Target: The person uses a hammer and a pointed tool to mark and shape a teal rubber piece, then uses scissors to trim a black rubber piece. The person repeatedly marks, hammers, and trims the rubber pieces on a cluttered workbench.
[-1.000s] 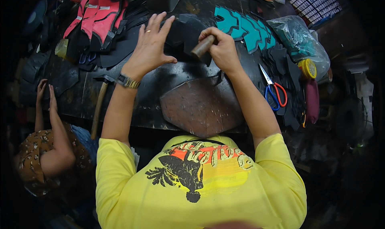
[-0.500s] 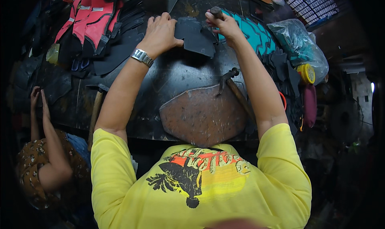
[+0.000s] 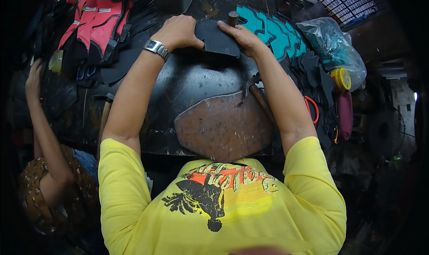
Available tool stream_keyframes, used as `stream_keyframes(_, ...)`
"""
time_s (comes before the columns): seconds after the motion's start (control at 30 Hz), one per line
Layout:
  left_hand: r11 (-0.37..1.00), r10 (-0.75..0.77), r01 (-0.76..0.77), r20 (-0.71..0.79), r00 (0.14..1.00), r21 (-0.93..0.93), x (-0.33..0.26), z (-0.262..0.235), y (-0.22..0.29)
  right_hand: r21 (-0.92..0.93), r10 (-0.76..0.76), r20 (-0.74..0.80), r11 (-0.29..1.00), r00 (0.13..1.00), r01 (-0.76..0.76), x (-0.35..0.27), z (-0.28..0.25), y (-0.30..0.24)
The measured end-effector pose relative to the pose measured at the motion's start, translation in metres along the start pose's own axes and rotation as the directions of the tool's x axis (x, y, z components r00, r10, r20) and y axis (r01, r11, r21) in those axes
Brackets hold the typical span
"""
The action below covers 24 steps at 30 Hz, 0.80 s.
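My left hand (image 3: 178, 31), with a metal watch on its wrist, pinches the left edge of a dark flat cut piece (image 3: 216, 39) at the far side of the black workbench (image 3: 196, 83). On the piece's right edge rests my right hand (image 3: 243, 37), which is closed around a wooden-handled tool (image 3: 232, 18) whose round end sticks up above the fingers. The piece lies flat between both hands. Close to my body, a worn reddish-brown plate (image 3: 223, 127) is set into the bench.
A hammer (image 3: 257, 94) lies under my right forearm. Teal cut shapes (image 3: 272, 31), a plastic bag (image 3: 333, 45), a yellow roll (image 3: 342, 78) and red-handled scissors (image 3: 313, 109) are to the right. Red and pink pieces (image 3: 98, 18) are stacked far left. Another person (image 3: 49, 174) crouches at left.
Both hands have reached farther across the bench, taking the dark piece with them. The left hand went from lying spread on the piece to pinching its edge. The right hand keeps hold of the tool.
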<state>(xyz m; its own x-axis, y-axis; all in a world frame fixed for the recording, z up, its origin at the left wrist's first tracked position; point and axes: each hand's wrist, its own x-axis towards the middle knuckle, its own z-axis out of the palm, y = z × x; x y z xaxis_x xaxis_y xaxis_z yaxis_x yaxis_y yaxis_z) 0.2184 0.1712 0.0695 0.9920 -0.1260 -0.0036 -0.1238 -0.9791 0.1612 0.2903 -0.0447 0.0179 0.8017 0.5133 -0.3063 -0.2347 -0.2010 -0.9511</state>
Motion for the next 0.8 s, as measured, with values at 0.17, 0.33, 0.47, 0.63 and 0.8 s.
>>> stream_keyframes(0.17, 0.999, 0.038, -0.035, 0.084, 0.996, -0.032, -0.004, -0.008, -0.004, -0.063, -0.111, -0.248, 0.993, 0.962, 0.098, -0.006, -0.005, -0.006)
stream_keyframes(0.33, 0.994, 0.11, -0.109, 0.096, 0.989, -0.018, -0.015, -0.008, -0.008, -0.437, -0.543, -0.214, 0.797, 0.812, 0.418, -0.055, -0.002, -0.021)
stream_keyframes(0.47, 0.993, 0.114, -0.116, 0.154, 0.982, 0.005, -0.009, -0.009, -0.011, -0.814, -0.761, 0.007, 0.372, 0.648, 0.446, -0.083, 0.032, -0.002)
stream_keyframes(0.63, 0.992, 0.124, -0.125, 0.119, 0.985, -0.003, -0.007, -0.01, -0.015, -0.838, -0.773, 0.039, 0.319, 0.633, 0.442, -0.058, 0.038, 0.009)
stream_keyframes(0.8, 0.998, 0.064, -0.064, 0.121, 0.991, -0.004, 0.0, -0.007, -0.014, -0.807, -0.674, 0.117, 0.363, 0.73, 0.465, -0.037, 0.014, 0.003)
